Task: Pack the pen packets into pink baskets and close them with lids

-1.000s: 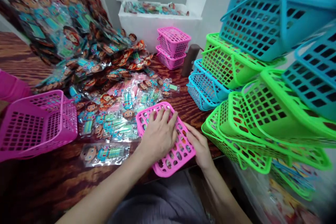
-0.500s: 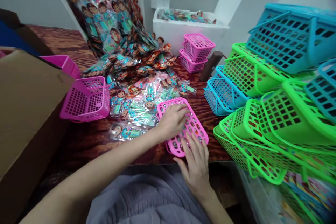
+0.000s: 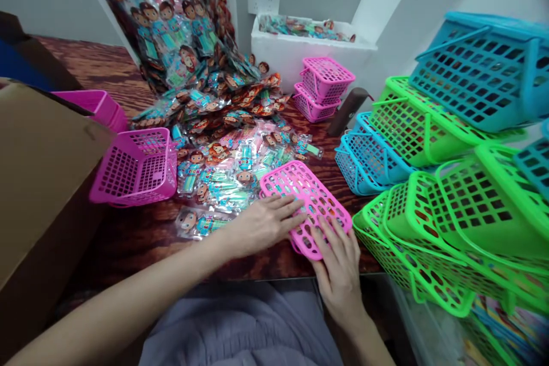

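A pink plastic basket with a perforated lid stands at the table's front edge, coloured contents showing through the holes. My left hand lies at the lid's left side, its fingers stretched over the edge and holding nothing. My right hand rests on the near right corner, fingers spread on the lid and thumb by the near side. Left of the basket lies a heap of clear-wrapped packets with cartoon-doll heads. One packet lies apart near the front.
An open magenta basket and a cardboard box stand left. Pink lidded baskets are stacked behind, beside a dark cylinder. Green baskets and blue baskets pile up right. A white foam box holds more packets.
My left hand has slid from the top of the lid toward its left edge, its fingers straightening. The pink basket and my right hand have shifted slightly right.
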Tool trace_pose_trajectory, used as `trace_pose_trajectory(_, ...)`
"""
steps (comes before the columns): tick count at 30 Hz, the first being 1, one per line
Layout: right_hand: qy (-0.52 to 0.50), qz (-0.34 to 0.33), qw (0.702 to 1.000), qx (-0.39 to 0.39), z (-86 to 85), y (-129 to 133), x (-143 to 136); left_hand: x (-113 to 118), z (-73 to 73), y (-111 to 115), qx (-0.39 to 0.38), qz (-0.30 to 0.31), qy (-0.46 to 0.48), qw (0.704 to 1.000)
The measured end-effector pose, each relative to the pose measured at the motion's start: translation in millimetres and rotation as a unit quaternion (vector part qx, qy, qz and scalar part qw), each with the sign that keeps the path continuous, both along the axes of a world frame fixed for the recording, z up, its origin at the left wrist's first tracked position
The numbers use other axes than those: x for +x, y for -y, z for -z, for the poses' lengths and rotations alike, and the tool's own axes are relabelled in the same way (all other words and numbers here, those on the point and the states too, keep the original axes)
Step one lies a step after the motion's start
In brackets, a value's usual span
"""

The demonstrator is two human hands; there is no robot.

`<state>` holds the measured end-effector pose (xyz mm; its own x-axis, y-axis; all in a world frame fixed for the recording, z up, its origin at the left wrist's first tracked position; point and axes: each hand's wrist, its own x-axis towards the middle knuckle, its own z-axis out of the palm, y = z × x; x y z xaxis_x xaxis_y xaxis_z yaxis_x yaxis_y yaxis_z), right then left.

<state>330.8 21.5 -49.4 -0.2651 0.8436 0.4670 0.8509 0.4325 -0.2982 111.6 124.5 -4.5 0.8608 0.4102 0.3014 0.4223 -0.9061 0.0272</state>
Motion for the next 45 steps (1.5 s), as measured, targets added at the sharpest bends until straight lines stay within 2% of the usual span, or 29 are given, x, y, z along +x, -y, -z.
trace_pose_trajectory(3,-0.025,0.015,1.0,-0.008,-3.6,-4,18,35,15.1,18,0.073,-0.081,0.064,0.992)
trace_pose_trajectory(6,-0.019,0.017,0.999,0.019,-2.0,-8,28,50,16.7,26,0.067,-0.118,0.094,0.986)
trace_pose_trajectory(8,-0.012,0.018,0.999,0.037,3.0,-10,31,41,11.7,20,0.021,-0.083,0.093,0.992)
trace_pose_trajectory(10,-0.01,0.02,0.999,0.049,9.0,-12,33,19,7.2,8,-0.03,-0.025,0.07,0.997)
trace_pose_trajectory(11,-0.011,0.02,0.998,0.053,11.5,-13,33,7,6.6,1,-0.042,-0.016,0.057,0.997)
trace_pose_trajectory(14,-0.01,0.013,0.998,0.067,14.8,-15,34,-20,13.3,-15,-0.015,-0.024,0.074,0.997)
trace_pose_trajectory(16,-0.009,0.011,0.997,0.081,14.0,-18,34,-27,22.0,-19,0.016,-0.019,0.107,0.994)
trace_pose_trajectory(20,-0.015,0.011,0.995,0.095,12.5,-22,35,-27,32.9,-14,0.03,-0.016,0.14,0.99)
trace_pose_trajectory(23,-0.016,0.015,0.995,0.1,17.5,-24,34,-27,36.2,-6,0.016,-0.024,0.142,0.989)
trace_pose_trajectory(27,-0.044,0.037,0.988,0.144,23.7,-29,30,-27,44.6,1,0.034,-0.036,0.172,0.984)
trace_pose_trajectory(31,-0.019,0.04,0.99,0.136,13.5,-39,32,-19,49.5,-5,0.067,-0.052,0.186,0.979)
trace_pose_trajectory(35,0.037,0.036,0.993,0.107,5.0,-41,34,-15,48.2,-9,0.083,-0.056,0.176,0.979)
trace_pose_trajectory(41,0.015,0.02,0.993,0.12,12.7,-41,31,-13,35.5,0,0.05,-0.071,0.146,0.986)
trace_pose_trajectory(45,0.034,0.018,0.99,0.137,13.3,-46,32,4,28.4,5,0.032,-0.094,0.145,0.984)
